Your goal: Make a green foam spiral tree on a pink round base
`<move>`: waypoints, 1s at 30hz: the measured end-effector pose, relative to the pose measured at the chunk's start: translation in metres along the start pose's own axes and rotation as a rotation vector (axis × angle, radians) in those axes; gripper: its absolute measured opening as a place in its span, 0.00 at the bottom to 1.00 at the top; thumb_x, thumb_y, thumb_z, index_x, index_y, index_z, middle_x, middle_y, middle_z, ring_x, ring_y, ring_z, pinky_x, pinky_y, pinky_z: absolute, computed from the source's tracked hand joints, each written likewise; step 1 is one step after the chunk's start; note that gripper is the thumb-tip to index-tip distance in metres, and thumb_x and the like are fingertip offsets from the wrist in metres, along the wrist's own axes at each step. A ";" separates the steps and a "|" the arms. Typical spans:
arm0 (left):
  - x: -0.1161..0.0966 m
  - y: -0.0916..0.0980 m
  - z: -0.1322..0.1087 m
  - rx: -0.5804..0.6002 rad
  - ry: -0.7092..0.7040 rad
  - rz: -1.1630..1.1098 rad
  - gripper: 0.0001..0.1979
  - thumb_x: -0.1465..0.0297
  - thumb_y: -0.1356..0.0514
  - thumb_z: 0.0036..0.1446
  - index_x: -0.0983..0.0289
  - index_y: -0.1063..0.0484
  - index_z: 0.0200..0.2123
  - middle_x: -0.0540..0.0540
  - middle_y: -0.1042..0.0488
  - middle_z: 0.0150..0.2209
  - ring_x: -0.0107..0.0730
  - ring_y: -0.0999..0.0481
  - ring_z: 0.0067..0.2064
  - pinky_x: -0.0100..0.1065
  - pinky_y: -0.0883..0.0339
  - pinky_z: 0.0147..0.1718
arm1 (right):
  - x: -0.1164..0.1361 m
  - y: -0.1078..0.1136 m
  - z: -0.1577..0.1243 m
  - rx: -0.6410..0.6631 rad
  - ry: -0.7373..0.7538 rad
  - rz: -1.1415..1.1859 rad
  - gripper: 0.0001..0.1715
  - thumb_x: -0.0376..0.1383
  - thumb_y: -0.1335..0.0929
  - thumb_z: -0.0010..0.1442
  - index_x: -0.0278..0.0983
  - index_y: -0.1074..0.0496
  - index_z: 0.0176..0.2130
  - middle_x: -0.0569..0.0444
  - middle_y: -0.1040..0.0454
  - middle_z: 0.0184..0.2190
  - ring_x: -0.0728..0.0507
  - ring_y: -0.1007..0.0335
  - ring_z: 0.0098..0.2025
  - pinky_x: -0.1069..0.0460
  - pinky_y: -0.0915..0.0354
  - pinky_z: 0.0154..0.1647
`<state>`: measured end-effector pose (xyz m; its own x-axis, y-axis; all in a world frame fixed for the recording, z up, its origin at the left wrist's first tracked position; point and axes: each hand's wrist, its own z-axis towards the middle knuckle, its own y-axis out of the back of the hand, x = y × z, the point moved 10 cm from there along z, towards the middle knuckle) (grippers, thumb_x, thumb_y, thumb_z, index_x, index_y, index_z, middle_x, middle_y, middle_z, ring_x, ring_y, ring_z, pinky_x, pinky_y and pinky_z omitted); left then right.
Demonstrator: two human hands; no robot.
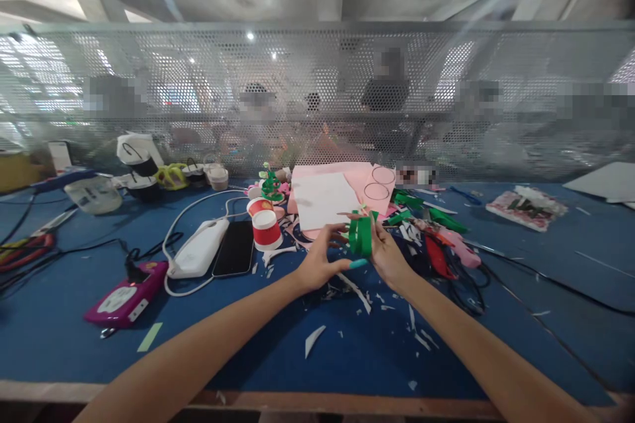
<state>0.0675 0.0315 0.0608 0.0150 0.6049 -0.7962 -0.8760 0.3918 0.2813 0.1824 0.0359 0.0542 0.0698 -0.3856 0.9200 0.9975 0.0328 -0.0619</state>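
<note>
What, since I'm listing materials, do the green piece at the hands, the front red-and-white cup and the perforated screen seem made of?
Green piece: perhaps paper or ribbon, fairly matte, bending in flat bands.
Red-and-white cup: likely paper, smooth, with crisp red and white areas.
Perforated screen: probably metal, dull grey, with regular holes.

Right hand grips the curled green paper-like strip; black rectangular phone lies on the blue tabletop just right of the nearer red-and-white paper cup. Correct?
No, wrong side: the head view shows the black rectangular phone just left of the nearer red-and-white paper cup. The rest stands: phone on the blue tabletop, right hand gripping the curled green paper-like strip.
</note>
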 end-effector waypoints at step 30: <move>0.029 0.044 0.000 -0.421 0.196 -0.186 0.09 0.69 0.39 0.49 0.61 0.29 0.36 0.53 0.33 0.41 0.23 0.27 0.26 0.32 0.27 0.25 | -0.003 0.049 0.004 -0.355 -0.030 -0.047 0.17 0.47 0.25 0.40 0.36 0.22 0.26 0.61 0.37 0.15 0.52 0.46 0.21 0.53 0.45 0.24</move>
<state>0.0293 0.0665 0.0505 0.1338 0.3938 -0.9094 -0.9863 0.1427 -0.0833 0.2311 0.0421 0.0502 0.0287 -0.3516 0.9357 0.9400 -0.3087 -0.1449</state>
